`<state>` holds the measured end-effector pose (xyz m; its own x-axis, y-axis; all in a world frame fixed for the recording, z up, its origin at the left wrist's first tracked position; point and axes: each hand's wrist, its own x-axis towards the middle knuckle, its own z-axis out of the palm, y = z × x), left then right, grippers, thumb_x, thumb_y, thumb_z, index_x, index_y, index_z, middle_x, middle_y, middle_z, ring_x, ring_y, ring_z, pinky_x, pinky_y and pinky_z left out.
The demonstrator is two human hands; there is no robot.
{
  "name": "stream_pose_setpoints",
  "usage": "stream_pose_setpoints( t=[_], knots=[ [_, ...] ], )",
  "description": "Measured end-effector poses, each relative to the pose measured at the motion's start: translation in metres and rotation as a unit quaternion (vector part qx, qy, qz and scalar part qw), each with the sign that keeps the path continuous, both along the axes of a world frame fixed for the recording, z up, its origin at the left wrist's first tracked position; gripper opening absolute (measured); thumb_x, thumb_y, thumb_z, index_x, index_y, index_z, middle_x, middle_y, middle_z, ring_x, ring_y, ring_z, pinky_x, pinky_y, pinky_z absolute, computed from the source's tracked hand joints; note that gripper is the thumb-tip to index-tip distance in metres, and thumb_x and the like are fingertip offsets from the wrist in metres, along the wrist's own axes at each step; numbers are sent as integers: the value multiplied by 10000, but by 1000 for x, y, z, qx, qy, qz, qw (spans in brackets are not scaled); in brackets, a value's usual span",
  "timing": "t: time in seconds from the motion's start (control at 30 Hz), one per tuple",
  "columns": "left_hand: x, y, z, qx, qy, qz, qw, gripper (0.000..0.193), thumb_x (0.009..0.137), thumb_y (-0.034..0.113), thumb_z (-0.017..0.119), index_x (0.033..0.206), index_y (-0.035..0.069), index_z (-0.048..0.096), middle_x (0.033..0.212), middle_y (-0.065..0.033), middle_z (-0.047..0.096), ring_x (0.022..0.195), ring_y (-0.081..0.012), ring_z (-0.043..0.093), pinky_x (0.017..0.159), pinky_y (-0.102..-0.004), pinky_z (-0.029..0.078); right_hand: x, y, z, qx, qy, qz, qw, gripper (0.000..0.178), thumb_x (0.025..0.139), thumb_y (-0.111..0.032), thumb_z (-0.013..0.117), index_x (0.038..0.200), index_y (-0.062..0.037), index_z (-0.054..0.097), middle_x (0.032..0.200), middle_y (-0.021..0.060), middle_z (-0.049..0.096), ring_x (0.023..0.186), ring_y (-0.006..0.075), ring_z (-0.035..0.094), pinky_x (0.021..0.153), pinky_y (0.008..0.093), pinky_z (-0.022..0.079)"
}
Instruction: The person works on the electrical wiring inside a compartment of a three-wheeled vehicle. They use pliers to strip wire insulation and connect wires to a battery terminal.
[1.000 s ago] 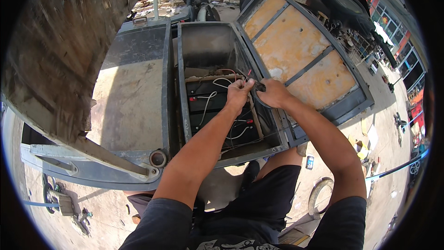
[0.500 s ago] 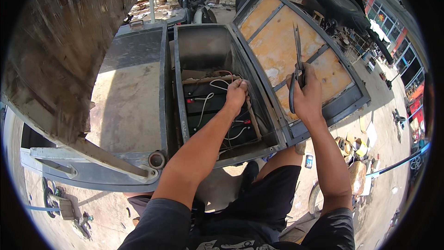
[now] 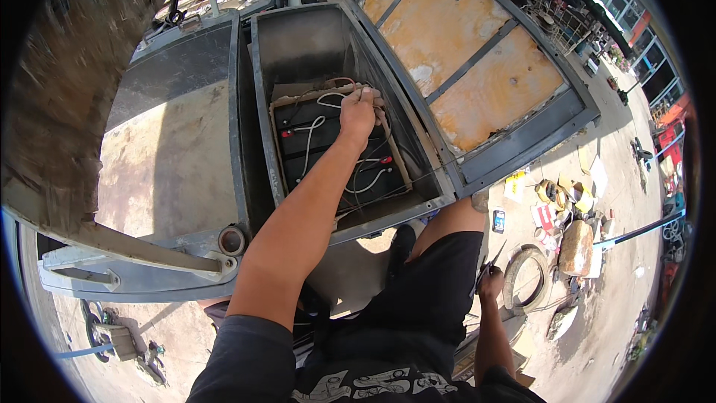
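Note:
My left hand [image 3: 359,116] is closed at the far right corner of a metal compartment [image 3: 263,119]. What its fingers pinch there, beside the brownish cardboard lining [image 3: 400,160], I cannot make out. Below and left of it, black batteries [image 3: 298,151] lie in the lining, joined by a white cable [image 3: 308,138] and others, with red terminal covers [image 3: 286,133]. Low beside my right thigh, my right hand [image 3: 491,283] grips a pair of scissors [image 3: 498,254], blades pointing up.
The compartment's lid [image 3: 477,52], lined with yellowish board, lies hinged back to the right. A metal tray [image 3: 168,164] is at left under a worn brown panel [image 3: 67,67]. A tyre [image 3: 526,277], a phone-like blue thing [image 3: 499,221] and scraps lie on the ground.
My right hand has dropped from above the lid to beside my thigh, still holding the scissors. My left hand stays at the same corner. The view has shifted.

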<state>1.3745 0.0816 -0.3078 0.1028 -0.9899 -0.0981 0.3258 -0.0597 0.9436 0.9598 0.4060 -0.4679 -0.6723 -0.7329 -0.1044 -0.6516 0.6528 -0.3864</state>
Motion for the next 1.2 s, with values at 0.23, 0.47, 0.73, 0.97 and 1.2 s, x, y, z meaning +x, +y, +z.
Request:
stream_pose_setpoints(
  t=[0.23, 0.47, 0.73, 0.97, 1.2],
  knots=[
    [6, 7, 3, 38, -114, 40, 992, 351, 1007, 305, 463, 1040, 18, 663, 703, 2, 523, 552, -113, 489, 499, -284, 439, 9, 96, -101, 183, -190, -48, 963, 285, 841, -248, 594, 867, 24, 673, 870, 232, 668, 824, 352, 658, 691, 447, 505],
    [3, 11, 9, 21, -107, 64, 992, 265, 967, 239, 541, 963, 28, 701, 590, 3, 502, 494, -103, 461, 460, -290, 410, 15, 88, -95, 173, -241, -73, 952, 264, 868, -233, 586, 857, 20, 662, 805, 180, 650, 735, 278, 627, 625, 387, 483],
    [8, 7, 9, 23, -101, 78, 992, 242, 951, 214, 585, 973, 1, 697, 755, 0, 604, 564, -87, 514, 501, -251, 457, 10, 43, -76, 87, -259, -66, 960, 247, 899, -215, 577, 845, 15, 649, 732, 120, 631, 634, 193, 593, 550, 319, 457],
    [10, -1, 6, 11, -78, 72, 994, 227, 961, 218, 575, 905, 21, 673, 753, -22, 595, 569, -110, 516, 488, -268, 424, -11, -59, 13, -295, -312, -4, 903, 213, 953, -190, 542, 881, -6, 623, 712, 50, 614, 550, 105, 538, 494, 241, 425],
    [7, 5, 16, 40, -42, 68, 996, 282, 953, 220, 534, 956, -29, 668, 812, -60, 588, 595, -129, 536, 497, -275, 448, 73, -105, 186, -466, -281, 69, 836, 361, 996, -183, 463, 657, -60, 464, 580, -27, 422, 539, 37, 324, 486, 236, 276]
  ],
)
